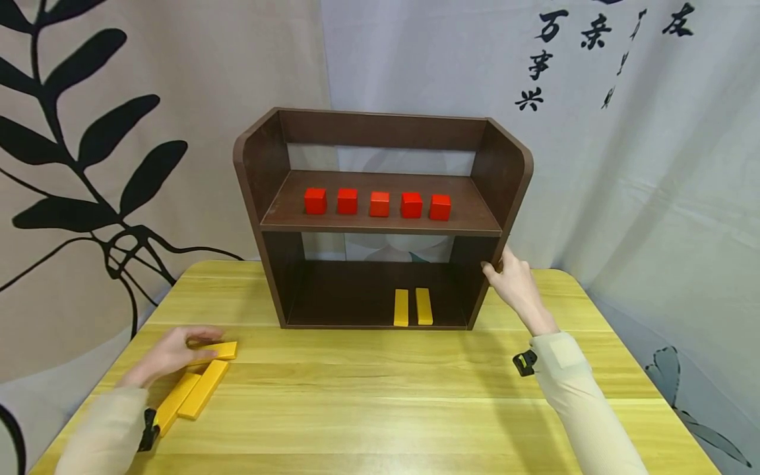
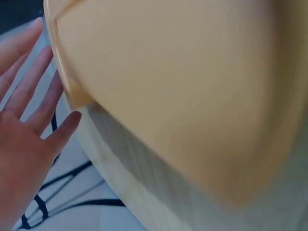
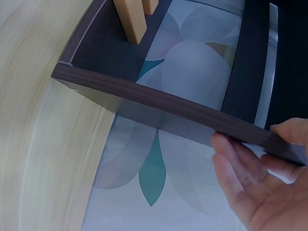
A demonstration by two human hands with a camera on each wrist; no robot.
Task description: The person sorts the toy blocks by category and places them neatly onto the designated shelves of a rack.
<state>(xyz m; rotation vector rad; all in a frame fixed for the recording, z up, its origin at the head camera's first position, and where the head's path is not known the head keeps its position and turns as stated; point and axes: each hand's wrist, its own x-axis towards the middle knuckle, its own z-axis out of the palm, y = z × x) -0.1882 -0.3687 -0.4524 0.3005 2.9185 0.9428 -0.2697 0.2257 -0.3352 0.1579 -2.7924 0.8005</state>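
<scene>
At the table's left, my left hand (image 1: 178,353) is at a yellow block (image 1: 224,351), fingers arched over its far side and thumb by its near side. In the left wrist view the fingers of the left hand (image 2: 29,115) look spread and loose along a block's edge. Two more yellow blocks (image 1: 204,389) lie beneath and beside that wrist. My right hand (image 1: 515,280) grips the right side panel of a dark brown shelf (image 1: 380,231), thumb on one face and fingers on the other; the right wrist view shows this panel (image 3: 159,98) pinched.
Several red cubes (image 1: 380,204) stand in a row on the upper board. Two yellow blocks (image 1: 401,307) stand upright on the lower board, toward the right. The shelf stands at the back of the wooden table (image 1: 368,409), before a patterned curtain (image 1: 653,165).
</scene>
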